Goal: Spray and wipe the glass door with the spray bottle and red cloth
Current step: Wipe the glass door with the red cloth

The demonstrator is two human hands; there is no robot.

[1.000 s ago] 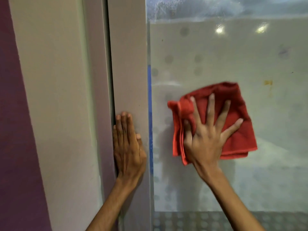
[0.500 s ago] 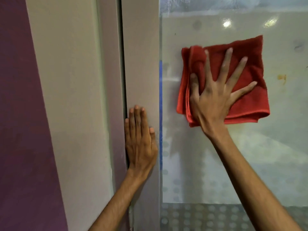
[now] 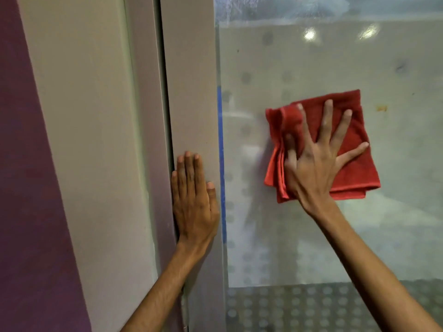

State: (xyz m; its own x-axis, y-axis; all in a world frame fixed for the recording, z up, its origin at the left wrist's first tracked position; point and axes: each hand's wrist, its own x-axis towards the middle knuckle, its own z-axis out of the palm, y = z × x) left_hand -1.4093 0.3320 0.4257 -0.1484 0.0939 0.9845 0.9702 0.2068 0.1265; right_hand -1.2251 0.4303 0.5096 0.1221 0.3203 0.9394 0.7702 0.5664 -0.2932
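The right hand (image 3: pixel 316 164) lies flat on the red cloth (image 3: pixel 352 149) with all fingers spread wide, pressing the cloth against the glass door (image 3: pixel 299 75). The hand grips nothing; the palm and fingers hold the cloth to the pane by contact only. The thumb side of this hand is blurred. The cloth is folded into several layers, with the stacked edges visible along its left and lower sides. It sits on the middle part of the pane, to the right of the door frame (image 3: pixel 191 92) and well apart from it.

The left hand (image 3: pixel 194 200) rests flat on the grey door frame, fingers straight, close together and pointing up. The outer edge of this hand lies along the dark gap on the left side of the frame. It holds nothing.

A blue strip (image 3: pixel 221 140) runs vertically along the left edge of the glass, just beside the frame. The pane is frosted and carries a pattern of faint round dots. A small yellow-brown mark (image 3: pixel 381 108) sits on the glass to the right of the cloth, near its upper corner. Two bright light reflections (image 3: pixel 309 34) show near the top of the pane. The spray bottle is not in view
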